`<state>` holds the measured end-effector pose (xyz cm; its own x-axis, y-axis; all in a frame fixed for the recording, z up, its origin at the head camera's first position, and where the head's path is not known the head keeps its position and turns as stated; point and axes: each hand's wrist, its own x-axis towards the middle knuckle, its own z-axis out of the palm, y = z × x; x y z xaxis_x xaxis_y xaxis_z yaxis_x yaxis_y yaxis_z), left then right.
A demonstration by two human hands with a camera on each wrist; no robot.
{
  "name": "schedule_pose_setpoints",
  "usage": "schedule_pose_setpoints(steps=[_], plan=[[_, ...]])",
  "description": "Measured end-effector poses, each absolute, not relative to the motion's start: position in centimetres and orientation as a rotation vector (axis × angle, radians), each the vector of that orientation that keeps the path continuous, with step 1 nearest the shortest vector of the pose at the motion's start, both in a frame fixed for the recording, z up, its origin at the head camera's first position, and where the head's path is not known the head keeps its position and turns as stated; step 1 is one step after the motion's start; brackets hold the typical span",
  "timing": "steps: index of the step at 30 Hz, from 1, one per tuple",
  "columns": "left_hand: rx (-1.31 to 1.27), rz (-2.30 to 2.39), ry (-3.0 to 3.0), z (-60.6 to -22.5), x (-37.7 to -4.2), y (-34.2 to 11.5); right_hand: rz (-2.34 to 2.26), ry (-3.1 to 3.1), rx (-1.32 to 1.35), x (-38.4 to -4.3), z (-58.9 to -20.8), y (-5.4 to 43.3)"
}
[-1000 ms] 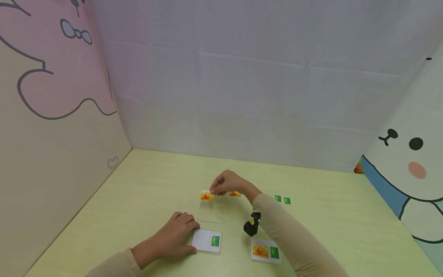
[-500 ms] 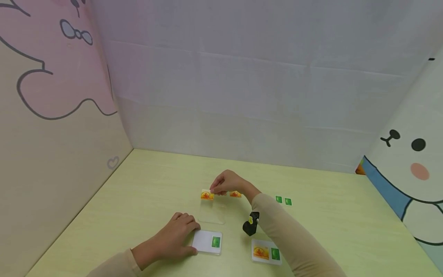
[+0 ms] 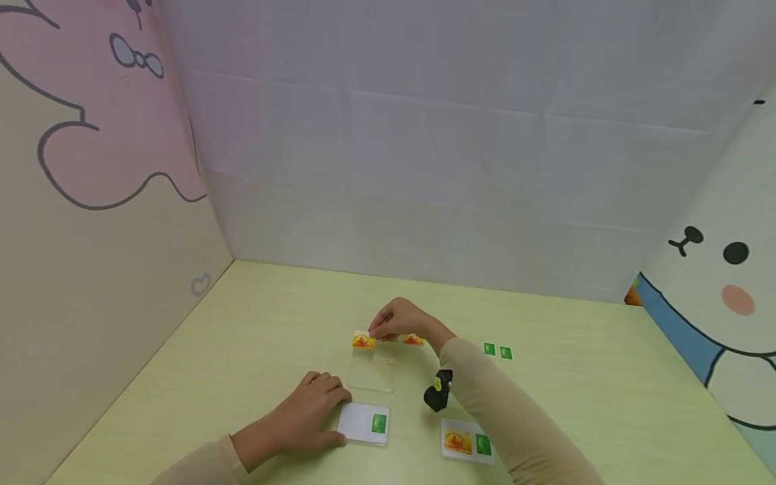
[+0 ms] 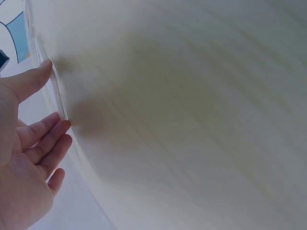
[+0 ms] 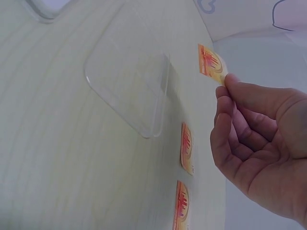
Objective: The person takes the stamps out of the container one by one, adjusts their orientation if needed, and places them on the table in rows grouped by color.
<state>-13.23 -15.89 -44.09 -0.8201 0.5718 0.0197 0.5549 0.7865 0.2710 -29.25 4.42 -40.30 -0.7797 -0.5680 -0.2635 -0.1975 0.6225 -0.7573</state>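
Observation:
An orange-and-yellow stamp [image 5: 209, 61] is pinched by its corner between the thumb and fingertips of my right hand [image 3: 397, 319], above the far end of a clear plastic lid [image 5: 127, 72]. My left hand [image 3: 306, 414] holds a shallow plastic case [image 3: 354, 426] at its left end, the thumb at the near corner and the fingers at the far one. A white insert with one green stamp [image 3: 378, 423] fills that case. In the left wrist view, the thumb and fingertips meet the rim of the case [image 4: 58, 91].
Orange stamps [image 5: 187, 148] lie beyond the lid, partly behind my right hand in the head view. Two small green stamps [image 3: 497, 350] lie further right. Under my right forearm, a second case [image 3: 467, 454] bears one orange and one green stamp. Walls border the table [image 3: 273, 303].

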Motion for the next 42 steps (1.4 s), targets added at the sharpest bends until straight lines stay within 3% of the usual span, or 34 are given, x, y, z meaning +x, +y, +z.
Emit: schedule_pose_setpoints(steps=[42], plan=[[0.929, 0.409, 2.917, -44.4, -13.2, -15.6, -1.039, 2.367, -0.584, -30.3, -41.4, 4.5]])
